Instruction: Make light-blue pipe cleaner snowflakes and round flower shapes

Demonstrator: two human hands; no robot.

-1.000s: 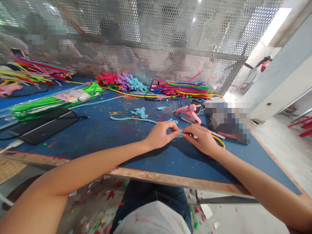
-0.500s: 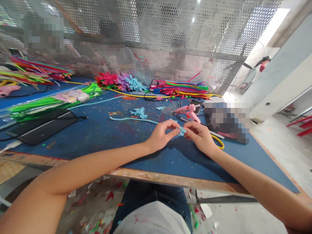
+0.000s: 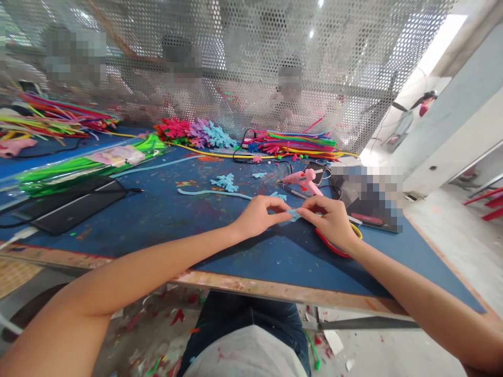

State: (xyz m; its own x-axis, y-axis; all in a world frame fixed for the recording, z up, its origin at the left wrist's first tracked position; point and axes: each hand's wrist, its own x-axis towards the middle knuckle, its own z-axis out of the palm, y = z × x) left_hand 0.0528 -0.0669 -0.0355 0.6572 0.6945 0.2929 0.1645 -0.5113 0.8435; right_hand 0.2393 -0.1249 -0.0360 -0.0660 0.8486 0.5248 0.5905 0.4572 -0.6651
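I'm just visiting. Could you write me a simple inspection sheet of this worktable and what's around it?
Surface: blue tabletop, stained and scuffed.
Work items: light-blue fuzzy piece, held; similar pieces lying beyond; pink glue gun; red handle loop, partly hidden.
Clutter: bagged green stems, black device, multicoloured stem bundle.
Hands: left hand and right hand both pinch the light-blue fuzzy piece.
Cables: black cord behind the glue gun; white cable at the black device.
Surroundings: perforated screen at the back; scraps on the floor.
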